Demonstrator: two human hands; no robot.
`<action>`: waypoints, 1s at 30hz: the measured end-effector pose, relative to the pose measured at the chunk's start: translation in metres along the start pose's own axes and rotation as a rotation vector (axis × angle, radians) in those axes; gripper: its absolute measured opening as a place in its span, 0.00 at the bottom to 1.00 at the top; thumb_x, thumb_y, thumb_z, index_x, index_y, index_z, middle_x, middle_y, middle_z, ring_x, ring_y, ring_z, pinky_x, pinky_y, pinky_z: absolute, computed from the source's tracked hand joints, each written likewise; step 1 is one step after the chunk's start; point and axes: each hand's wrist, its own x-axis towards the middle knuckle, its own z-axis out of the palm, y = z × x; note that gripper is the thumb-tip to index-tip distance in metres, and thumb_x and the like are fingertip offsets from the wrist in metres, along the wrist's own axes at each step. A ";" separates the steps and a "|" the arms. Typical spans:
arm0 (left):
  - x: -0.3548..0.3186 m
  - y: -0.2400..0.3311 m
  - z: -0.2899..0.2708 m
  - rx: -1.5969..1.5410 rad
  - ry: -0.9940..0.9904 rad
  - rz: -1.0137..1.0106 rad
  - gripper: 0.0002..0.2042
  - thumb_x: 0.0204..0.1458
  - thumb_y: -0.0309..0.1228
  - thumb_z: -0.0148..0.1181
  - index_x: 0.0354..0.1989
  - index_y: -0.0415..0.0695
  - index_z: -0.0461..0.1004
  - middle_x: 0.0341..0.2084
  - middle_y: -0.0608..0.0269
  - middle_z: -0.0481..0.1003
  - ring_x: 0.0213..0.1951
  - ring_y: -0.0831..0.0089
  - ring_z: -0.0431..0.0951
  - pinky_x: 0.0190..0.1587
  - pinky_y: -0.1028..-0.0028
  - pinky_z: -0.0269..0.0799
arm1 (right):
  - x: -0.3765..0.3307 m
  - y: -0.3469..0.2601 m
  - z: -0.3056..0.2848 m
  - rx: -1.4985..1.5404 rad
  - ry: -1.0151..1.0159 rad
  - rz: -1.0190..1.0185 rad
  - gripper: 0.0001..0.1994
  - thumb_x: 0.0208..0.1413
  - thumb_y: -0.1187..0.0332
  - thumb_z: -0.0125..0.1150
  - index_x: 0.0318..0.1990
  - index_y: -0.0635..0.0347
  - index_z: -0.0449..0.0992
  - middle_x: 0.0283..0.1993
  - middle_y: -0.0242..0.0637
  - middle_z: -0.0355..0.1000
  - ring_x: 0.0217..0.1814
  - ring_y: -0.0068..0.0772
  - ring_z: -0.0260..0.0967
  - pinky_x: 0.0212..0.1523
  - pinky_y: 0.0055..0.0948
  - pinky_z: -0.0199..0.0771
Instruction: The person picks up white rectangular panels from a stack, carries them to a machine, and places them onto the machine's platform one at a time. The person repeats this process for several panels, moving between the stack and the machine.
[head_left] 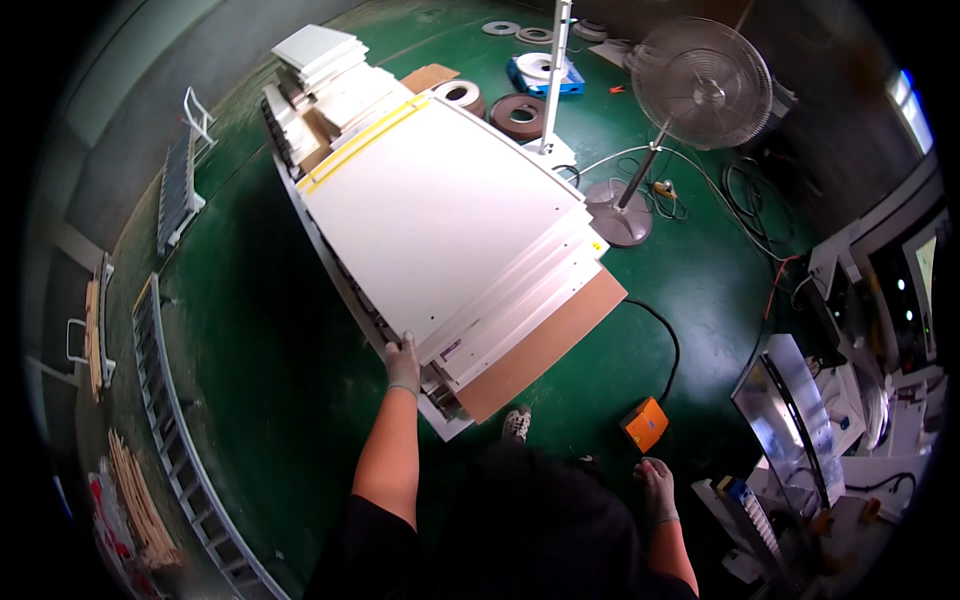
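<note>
A stack of large white panels (440, 200) lies in front of me, with the lower ones stepped out toward its near right side. My left hand (403, 365), in a pale glove, grips the near left corner of the top panel. Beneath the white boards a brown board (545, 345) sticks out. Low on the right hangs my right hand (657, 490), also gloved, away from the stack. Its fingers are curled closed; anything inside them is hidden. An orange foot pedal (645, 424) sits on the floor just beyond it.
A pedestal fan (703, 85) stands beyond the stack, near edging rolls (519, 117) and a white upright post (555, 80). Cables (672, 335) cross the green floor. Machinery (795, 430) is at right; a metal roller conveyor (185, 440) runs along the left.
</note>
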 end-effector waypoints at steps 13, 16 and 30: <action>-0.050 0.060 -0.034 0.146 -0.110 0.213 0.22 0.47 0.39 0.75 0.36 0.37 0.69 0.26 0.60 0.76 0.29 0.70 0.77 0.32 0.67 0.75 | 0.020 0.009 0.059 -0.595 -0.231 -0.130 0.14 0.62 0.65 0.62 0.48 0.65 0.79 0.42 0.37 0.78 0.45 0.29 0.75 0.50 0.28 0.73; -0.041 0.052 -0.044 0.206 -0.162 0.240 0.19 0.46 0.35 0.75 0.37 0.37 0.72 0.29 0.59 0.79 0.31 0.73 0.78 0.33 0.70 0.76 | 0.015 0.001 0.062 -0.668 -0.239 -0.130 0.14 0.61 0.64 0.62 0.48 0.65 0.79 0.42 0.37 0.78 0.46 0.28 0.75 0.50 0.28 0.73; -0.013 0.001 -0.038 -0.169 -0.126 0.158 0.14 0.61 0.41 0.61 0.37 0.41 0.74 0.25 0.64 0.77 0.23 0.75 0.76 0.26 0.74 0.72 | 0.003 0.012 0.041 -0.712 -0.176 -0.155 0.15 0.63 0.63 0.62 0.50 0.64 0.78 0.42 0.34 0.77 0.46 0.27 0.74 0.50 0.27 0.73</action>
